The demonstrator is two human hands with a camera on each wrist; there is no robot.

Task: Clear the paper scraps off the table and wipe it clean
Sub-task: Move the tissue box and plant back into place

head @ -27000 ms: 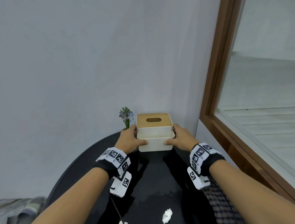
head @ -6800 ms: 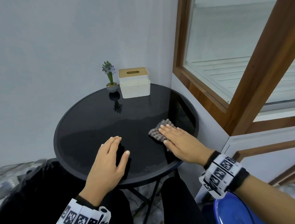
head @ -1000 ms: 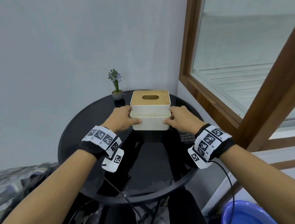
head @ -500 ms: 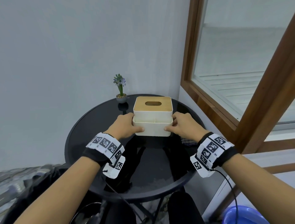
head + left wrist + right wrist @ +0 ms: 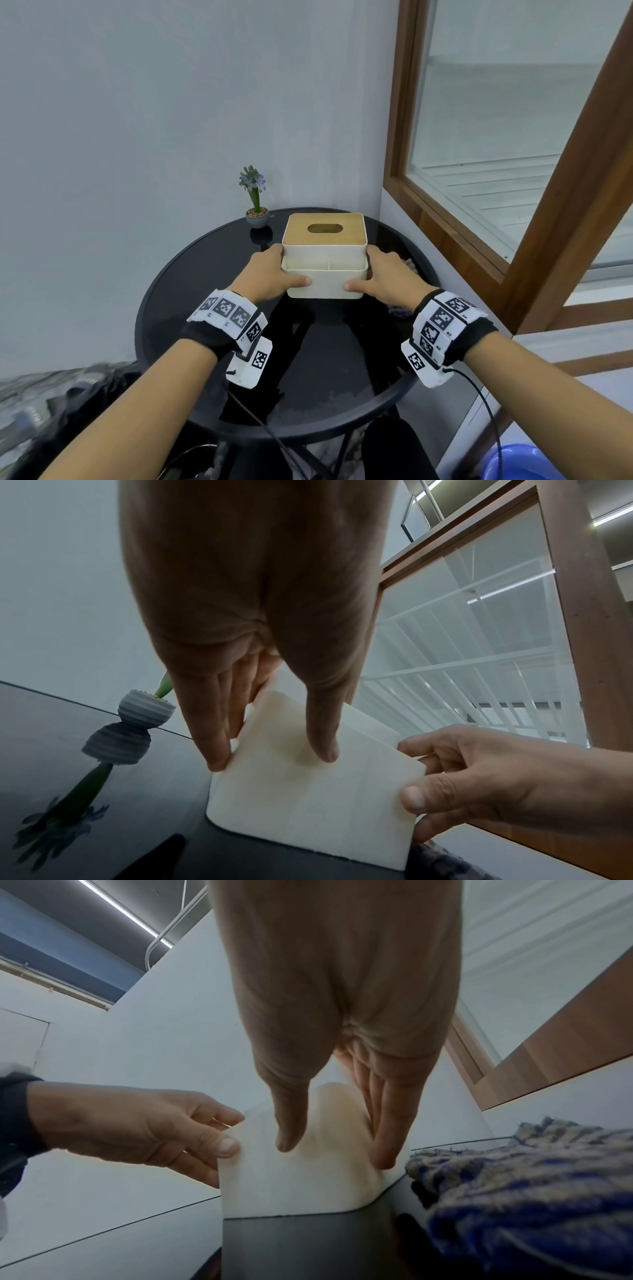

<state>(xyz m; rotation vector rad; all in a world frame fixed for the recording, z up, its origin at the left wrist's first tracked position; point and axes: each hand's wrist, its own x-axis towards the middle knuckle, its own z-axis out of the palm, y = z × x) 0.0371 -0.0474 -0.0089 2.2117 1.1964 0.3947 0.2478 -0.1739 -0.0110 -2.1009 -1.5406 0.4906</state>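
Head view: both hands clasp the tissue box (image 5: pixel 324 255), a white box with a wooden lid and a slot, standing on the round black glass surface (image 5: pixel 191 291). The left hand (image 5: pixel 270 274) holds the box's left wall, thumb across its front face; the right hand (image 5: pixel 383 275) mirrors it on the right wall. Both forearms reach straight forward, wrists level, palms facing each other. The potted hyacinth (image 5: pixel 255 200) stands just behind the box's left rear corner. The wiping cloth (image 5: pixel 409 265) peeks out just right of the box, behind the right hand. No paper scraps show on the surface, so the step in hand is likely repositioning the box. To do it well, I would keep the squeeze even on both walls, keep the base flat and steer clear of the plant and the cloth.

Left wrist view: the left-hand fingers (image 5: pixel 215 737) lie along the box's side wall (image 5: pixel 308 791) and the thumb presses its front, so this grip is clamped on the box. The box base appears to sit on the glass. The hyacinth's ribbed pot (image 5: pixel 145 706) is near, left of the box.

Right wrist view: the right thumb (image 5: pixel 291 1123) presses the box front (image 5: pixel 294 1185) and the fingers wrap its right wall, a grip likewise closed on the box. The blue and cream cloth (image 5: pixel 520 1191) lies just right of the box, nearly touching its corner.
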